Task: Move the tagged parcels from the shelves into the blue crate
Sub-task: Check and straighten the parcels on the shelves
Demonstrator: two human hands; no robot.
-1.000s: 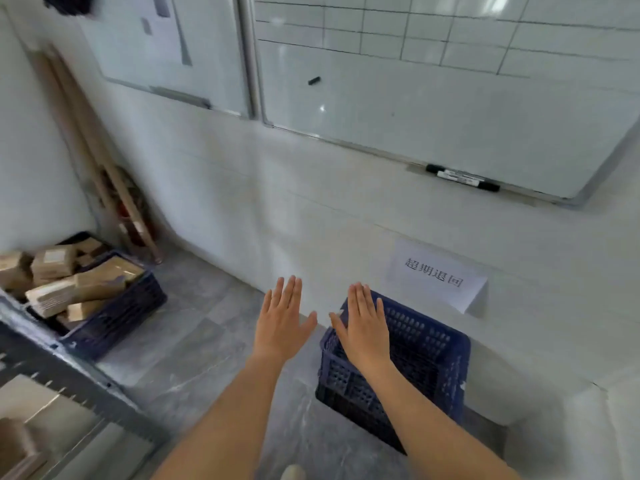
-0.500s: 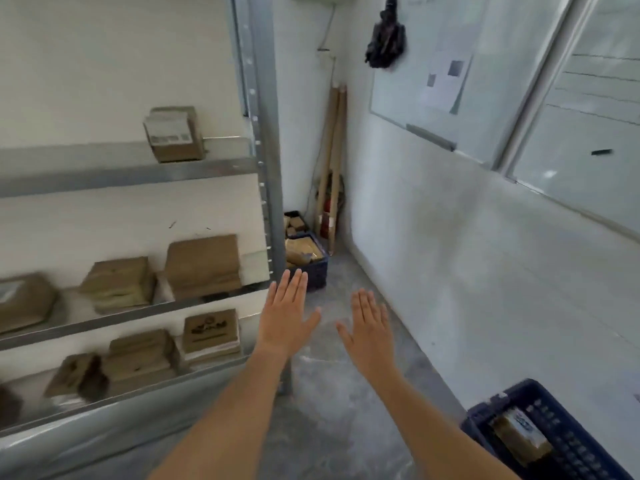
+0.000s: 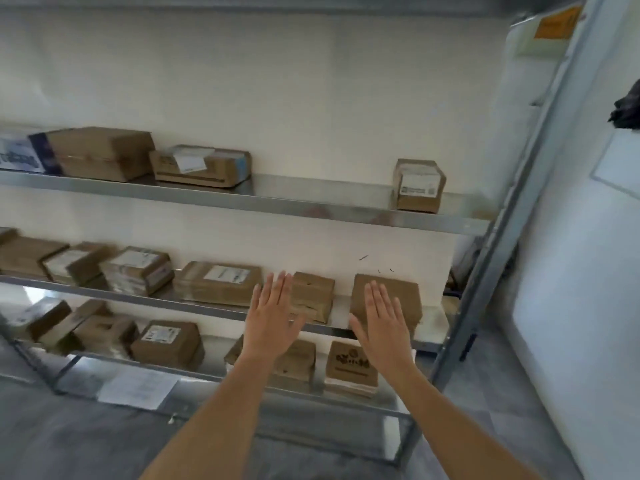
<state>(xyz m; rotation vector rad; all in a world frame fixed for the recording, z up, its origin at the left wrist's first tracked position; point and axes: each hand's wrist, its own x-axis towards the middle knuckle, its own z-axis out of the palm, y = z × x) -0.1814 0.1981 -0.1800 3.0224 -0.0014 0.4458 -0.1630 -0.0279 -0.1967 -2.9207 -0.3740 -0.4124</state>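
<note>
Brown parcels (image 3: 218,284) sit in rows on three metal shelves (image 3: 311,207), several bearing white labels; one small labelled box (image 3: 418,185) stands alone at the right of the top shelf. Before the middle shelf, the left hand (image 3: 272,320) and right hand (image 3: 384,323) are raised, palms forward, fingers straight, each grip wide and holding nothing. A paper sheet (image 3: 136,388) hangs on the bottom rail.

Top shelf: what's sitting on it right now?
On the top shelf: a large brown box, a flat labelled parcel, a small labelled parcel, and a blue-white box cut off at the frame edge.
</note>
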